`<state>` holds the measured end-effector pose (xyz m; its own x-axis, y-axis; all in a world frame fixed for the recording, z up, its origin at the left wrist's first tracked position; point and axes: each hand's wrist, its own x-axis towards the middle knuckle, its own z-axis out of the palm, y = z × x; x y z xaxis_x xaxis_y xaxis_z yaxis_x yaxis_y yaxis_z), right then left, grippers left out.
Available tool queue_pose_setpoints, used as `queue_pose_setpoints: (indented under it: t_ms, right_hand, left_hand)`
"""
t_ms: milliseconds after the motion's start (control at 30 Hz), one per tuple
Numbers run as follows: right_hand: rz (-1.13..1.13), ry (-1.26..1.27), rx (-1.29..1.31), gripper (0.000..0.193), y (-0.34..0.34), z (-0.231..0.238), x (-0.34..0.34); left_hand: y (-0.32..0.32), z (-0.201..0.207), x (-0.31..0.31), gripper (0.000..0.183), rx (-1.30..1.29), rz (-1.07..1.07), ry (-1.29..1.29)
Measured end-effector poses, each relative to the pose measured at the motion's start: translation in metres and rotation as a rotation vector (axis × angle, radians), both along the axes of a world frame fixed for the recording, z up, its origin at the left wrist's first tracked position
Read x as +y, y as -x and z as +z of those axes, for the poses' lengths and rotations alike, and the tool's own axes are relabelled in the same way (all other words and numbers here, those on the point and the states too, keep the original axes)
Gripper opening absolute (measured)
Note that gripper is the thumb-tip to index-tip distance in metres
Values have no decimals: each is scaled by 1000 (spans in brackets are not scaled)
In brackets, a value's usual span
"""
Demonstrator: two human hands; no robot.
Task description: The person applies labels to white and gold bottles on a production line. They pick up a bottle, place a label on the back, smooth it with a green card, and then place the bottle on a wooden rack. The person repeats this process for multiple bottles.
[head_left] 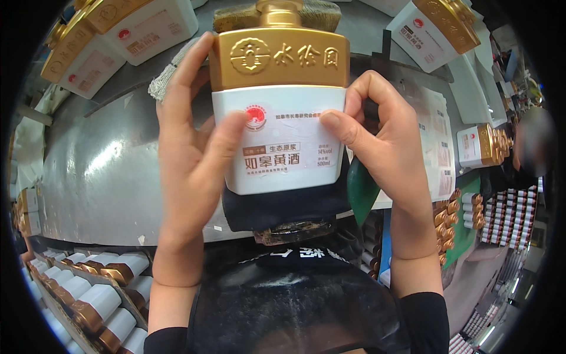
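Upright in front of me is a white bottle (280,138) with a gold shoulder and neck, a clear printed label (286,159) on its front. My left hand (191,130) wraps the left side, fingers along the edge and thumb on the label. My right hand (386,130) is closed at the right side, its thumb pressed on the label's right part and its curled fingers at the edge. Just below the right hand a pointed green piece (361,189) shows; whether the hand touches it I cannot tell. Pale knitted fabric (165,82) shows beside my left fingers.
Similar white-and-gold bottles stand at the far left (144,35) and far right (430,35) of the metal table (100,171). Printed label sheets (435,135) lie right of my hand. Rows of bottles fill a crate (88,295) lower left; more stand at right (510,218).
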<state>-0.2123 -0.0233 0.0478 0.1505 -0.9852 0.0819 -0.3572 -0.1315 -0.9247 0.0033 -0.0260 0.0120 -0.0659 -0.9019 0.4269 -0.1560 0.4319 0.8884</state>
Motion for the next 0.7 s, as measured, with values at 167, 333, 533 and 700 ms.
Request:
queue_pose_setpoints:
  t_ms: [167, 333, 533, 700]
  right_hand:
    - [46, -142, -25, 29, 6, 1, 17]
    - [18, -51, 109, 30, 0, 0, 25]
    - [-3, -2, 135, 31, 0, -2, 24]
    - [12, -52, 28, 32, 1, -6, 23]
  left_hand:
    - [-4, -7, 22, 78, 121, -80, -103]
    - [6, -4, 32, 83, 182, -30, -219]
    - [3, -6, 31, 78, 213, -68, -175]
    - [-1, -11, 30, 75, 332, -127, -231]
